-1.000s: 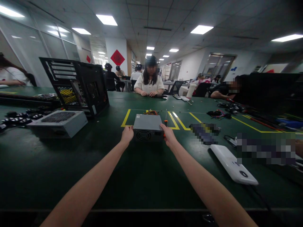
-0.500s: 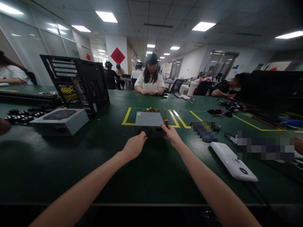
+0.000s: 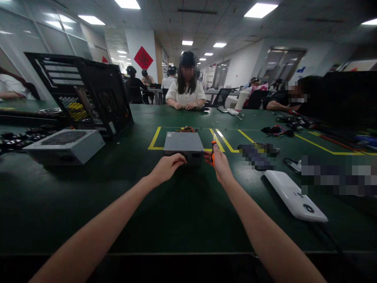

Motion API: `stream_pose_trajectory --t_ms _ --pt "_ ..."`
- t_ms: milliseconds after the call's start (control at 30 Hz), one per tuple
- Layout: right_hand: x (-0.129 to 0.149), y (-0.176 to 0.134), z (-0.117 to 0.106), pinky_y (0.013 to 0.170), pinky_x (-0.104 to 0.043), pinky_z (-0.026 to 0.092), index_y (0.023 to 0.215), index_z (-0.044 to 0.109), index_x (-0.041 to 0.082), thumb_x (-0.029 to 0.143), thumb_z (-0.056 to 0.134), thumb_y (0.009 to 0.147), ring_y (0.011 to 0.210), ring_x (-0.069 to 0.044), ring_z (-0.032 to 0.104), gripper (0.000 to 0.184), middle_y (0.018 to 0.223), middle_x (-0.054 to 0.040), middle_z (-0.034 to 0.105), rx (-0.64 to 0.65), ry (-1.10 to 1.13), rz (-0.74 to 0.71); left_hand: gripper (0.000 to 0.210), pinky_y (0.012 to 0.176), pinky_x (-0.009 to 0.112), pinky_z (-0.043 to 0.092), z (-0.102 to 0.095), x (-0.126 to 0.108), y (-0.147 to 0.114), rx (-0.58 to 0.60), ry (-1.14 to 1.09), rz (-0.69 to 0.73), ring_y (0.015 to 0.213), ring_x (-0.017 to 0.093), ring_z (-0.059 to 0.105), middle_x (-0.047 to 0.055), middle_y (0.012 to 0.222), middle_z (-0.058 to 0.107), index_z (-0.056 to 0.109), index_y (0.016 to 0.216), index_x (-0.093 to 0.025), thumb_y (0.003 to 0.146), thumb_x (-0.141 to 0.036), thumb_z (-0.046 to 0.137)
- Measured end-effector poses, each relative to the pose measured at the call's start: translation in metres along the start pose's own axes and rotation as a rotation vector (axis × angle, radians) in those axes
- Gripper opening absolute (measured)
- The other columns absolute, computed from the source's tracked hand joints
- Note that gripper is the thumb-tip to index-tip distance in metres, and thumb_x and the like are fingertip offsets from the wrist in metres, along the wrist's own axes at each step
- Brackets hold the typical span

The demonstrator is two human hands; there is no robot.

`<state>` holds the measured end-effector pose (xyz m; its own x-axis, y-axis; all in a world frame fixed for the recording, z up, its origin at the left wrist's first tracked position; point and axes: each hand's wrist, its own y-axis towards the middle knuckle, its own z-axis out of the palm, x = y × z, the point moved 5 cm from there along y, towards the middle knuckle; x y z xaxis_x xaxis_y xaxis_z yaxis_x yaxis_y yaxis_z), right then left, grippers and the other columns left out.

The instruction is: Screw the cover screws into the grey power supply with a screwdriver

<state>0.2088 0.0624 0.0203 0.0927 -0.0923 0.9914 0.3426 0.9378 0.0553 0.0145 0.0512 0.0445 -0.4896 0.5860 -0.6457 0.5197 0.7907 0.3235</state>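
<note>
A grey computer power supply (image 3: 183, 142) rests on the green table in front of me, its dark face turned toward me and coloured cables behind it. My left hand (image 3: 166, 168) is closed at that near face, fingers curled against it; part of the face is hidden behind them. Just right of the box, my right hand (image 3: 219, 161) grips a screwdriver (image 3: 213, 147) with an orange and black handle. Its thin shaft points up and away from me. The right fingertips are close to the box's right side; whether they touch it I cannot tell.
On the left stand a second power supply (image 3: 66, 145) and a black computer case (image 3: 88, 92). To the right lies a white device (image 3: 294, 195) with a cable. Bundled cables (image 3: 278, 131) lie farther back. Across the table sits a person (image 3: 186, 88). Yellow tape (image 3: 226, 141) marks the table.
My right hand has drawn back from the power supply's right edge, and the screwdriver now stands more upright in it. My left hand stays at the near face, its fingers bent differently.
</note>
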Motion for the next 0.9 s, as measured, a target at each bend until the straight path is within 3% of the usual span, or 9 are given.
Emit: stream_pose_trajectory --t_ms 200,367,500,733,900 --pt "0.020 -0.012 -0.004 0.041 -0.020 0.035 0.075 0.050 0.020 0.039 0.051 0.072 0.047 -0.008 0.043 0.019 0.064 0.0039 0.049 0.000 -0.112 -0.152 0.015 0.063 0.025 0.041 -0.011 0.025 -0.022 -0.126 -0.348 -0.290 0.065 0.011 0.055 0.000 0.070 0.061 0.055 0.082 -0.016 0.076 -0.029 0.054" --pt "0.053 -0.033 0.001 0.052 -0.021 0.041 0.084 0.052 0.019 0.032 0.065 0.065 0.065 -0.010 0.051 0.027 0.077 0.0013 0.054 0.084 -0.239 -0.404 0.019 0.059 0.021 0.037 -0.003 0.041 -0.033 -0.115 -0.679 -0.445 0.060 0.007 0.048 0.000 0.066 0.056 0.061 0.080 -0.013 0.073 -0.030 0.059" --pt "0.072 -0.054 0.007 0.061 -0.023 0.046 0.090 0.054 0.019 0.029 0.063 0.070 0.072 -0.010 0.055 0.025 0.084 -0.0004 0.059 0.120 -0.199 -0.490 0.021 0.065 0.022 0.038 0.004 0.036 -0.035 -0.028 -0.919 -0.463 0.068 0.007 0.049 0.002 0.078 0.057 0.064 0.089 -0.015 0.072 -0.027 0.060" --pt "0.093 -0.085 0.007 0.042 -0.021 0.042 0.091 0.049 0.021 0.028 0.055 0.078 0.055 -0.010 0.056 0.016 0.073 0.0008 0.060 -0.058 -0.019 -0.687 0.025 0.068 0.023 0.038 0.005 0.019 -0.037 0.051 -0.977 -0.327 0.074 0.009 0.052 0.001 0.083 0.060 0.058 0.099 -0.019 0.074 -0.020 0.059" --pt "0.094 -0.090 0.009 0.038 -0.021 0.040 0.089 0.047 0.020 0.027 0.054 0.078 0.058 -0.013 0.060 0.015 0.069 0.0003 0.060 -0.070 0.066 -0.728 0.013 0.068 0.024 0.039 0.006 0.012 -0.038 0.097 -1.031 -0.301 0.072 0.010 0.055 0.001 0.079 0.061 0.055 0.085 -0.016 0.074 -0.020 0.061"
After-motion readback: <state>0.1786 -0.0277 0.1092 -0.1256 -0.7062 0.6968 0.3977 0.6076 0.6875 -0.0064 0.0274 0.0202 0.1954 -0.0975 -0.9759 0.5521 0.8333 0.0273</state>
